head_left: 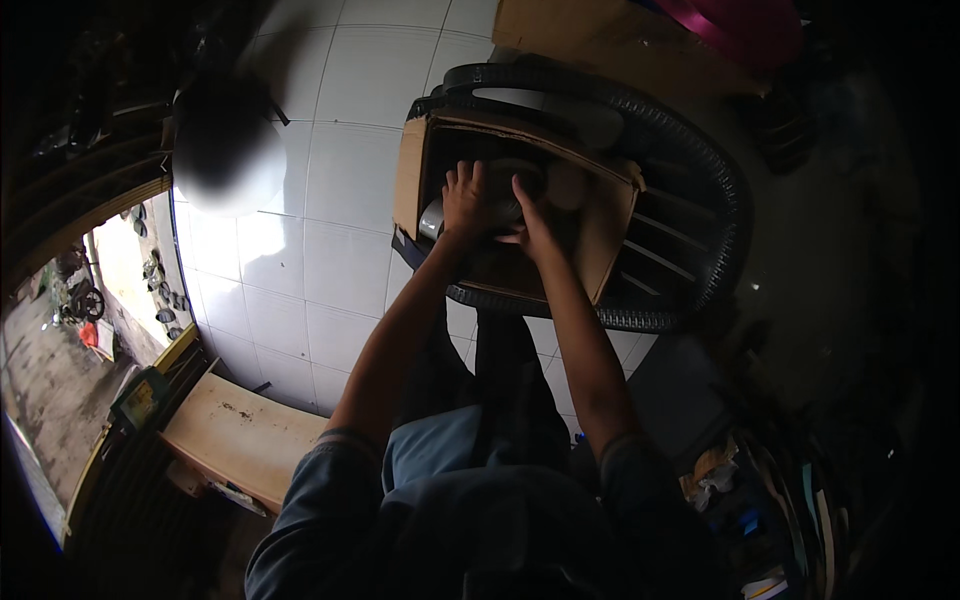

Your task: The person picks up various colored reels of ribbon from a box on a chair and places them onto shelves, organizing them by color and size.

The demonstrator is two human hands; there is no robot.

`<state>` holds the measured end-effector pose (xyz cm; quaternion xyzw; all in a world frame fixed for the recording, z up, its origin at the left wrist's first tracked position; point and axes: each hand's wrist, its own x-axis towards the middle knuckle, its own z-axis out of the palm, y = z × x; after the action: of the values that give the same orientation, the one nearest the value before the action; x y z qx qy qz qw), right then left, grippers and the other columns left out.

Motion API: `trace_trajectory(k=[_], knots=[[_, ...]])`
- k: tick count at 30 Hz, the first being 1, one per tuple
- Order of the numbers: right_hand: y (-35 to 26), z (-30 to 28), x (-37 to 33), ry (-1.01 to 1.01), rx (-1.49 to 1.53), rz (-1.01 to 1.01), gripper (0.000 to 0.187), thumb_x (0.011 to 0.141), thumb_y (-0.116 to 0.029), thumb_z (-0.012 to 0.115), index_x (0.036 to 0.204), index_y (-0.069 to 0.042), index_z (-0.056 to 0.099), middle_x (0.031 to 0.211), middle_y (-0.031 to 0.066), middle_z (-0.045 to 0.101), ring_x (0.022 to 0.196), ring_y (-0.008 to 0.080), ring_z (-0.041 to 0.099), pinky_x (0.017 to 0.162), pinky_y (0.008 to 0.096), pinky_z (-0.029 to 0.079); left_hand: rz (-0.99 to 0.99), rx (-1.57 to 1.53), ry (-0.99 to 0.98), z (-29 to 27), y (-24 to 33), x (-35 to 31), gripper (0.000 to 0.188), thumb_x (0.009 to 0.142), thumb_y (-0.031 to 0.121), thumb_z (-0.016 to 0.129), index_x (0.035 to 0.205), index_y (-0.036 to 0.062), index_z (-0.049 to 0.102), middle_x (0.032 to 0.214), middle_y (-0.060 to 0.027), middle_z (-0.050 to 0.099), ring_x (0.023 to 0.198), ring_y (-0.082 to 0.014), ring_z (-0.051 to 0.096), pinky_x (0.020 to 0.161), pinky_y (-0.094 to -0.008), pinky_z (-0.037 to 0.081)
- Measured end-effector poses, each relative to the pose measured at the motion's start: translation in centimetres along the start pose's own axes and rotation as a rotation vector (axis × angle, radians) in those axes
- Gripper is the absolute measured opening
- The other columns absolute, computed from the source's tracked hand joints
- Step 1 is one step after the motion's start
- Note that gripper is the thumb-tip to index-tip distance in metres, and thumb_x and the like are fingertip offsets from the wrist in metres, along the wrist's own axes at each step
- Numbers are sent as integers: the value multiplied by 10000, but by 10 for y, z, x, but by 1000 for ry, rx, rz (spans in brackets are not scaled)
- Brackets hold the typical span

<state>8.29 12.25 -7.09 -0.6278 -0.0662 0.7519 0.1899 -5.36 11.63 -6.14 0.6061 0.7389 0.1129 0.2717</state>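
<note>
An open cardboard box [408, 180] sits on a dark plastic chair [735, 205] in front of me. Both my hands reach down into it. My left hand [464, 203] has its fingers spread over a silvery, rounded metal thing [432, 219] at the box's left side. Close by on the right, my right hand [533, 225] is open, with thumb and fingers apart. Between and beyond the hands lies a dark, round-edged shape whose kind I cannot make out. Deep shadow hides most of the box's contents, and I see neither hand grip anything.
White floor tiles [350, 190] spread to the left of the chair, with a pale round object [235, 165] on them. A worn, light-topped piece of furniture [255, 430] stands at lower left, near a bright doorway. Cardboard [600, 40] and a pink round thing [740, 28] lie beyond the chair.
</note>
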Motion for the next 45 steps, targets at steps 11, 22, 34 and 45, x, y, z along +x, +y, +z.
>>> trace_trajectory(k=[11,22,34,45], knots=[[16,-25,61,128,42,64,557,730,-236,721,1203,-109,458,1187,105,507,1109,303,503,921,590,428,262,-277,-174,-6,0,-20,364,779,124,625,1129,67,544,1089,-154,557,1006,-361,521,891,-442,437],[39,-76,9,423,-512,-490,682,711,-48,621,1328,-108,338,1155,168,500,956,264,577,803,427,524,-88,50,-282,7,-55,62,873,697,411,720,1339,0,297,1273,-289,430,1199,-417,437,984,-448,402],[26,-118,-35,535,-1223,-846,654,718,6,621,1331,-60,403,1215,238,524,1106,396,522,949,453,417,-140,169,-336,5,-34,68,1092,569,414,819,1379,24,199,1192,-260,505,1117,-384,524,934,-427,458],[34,-132,0,506,-1252,-603,646,707,-67,646,1311,-72,416,1212,230,527,1152,394,486,955,446,407,6,148,-295,12,-64,79,1059,479,453,859,1290,-25,373,1203,-268,533,1127,-381,527,942,-437,449]])
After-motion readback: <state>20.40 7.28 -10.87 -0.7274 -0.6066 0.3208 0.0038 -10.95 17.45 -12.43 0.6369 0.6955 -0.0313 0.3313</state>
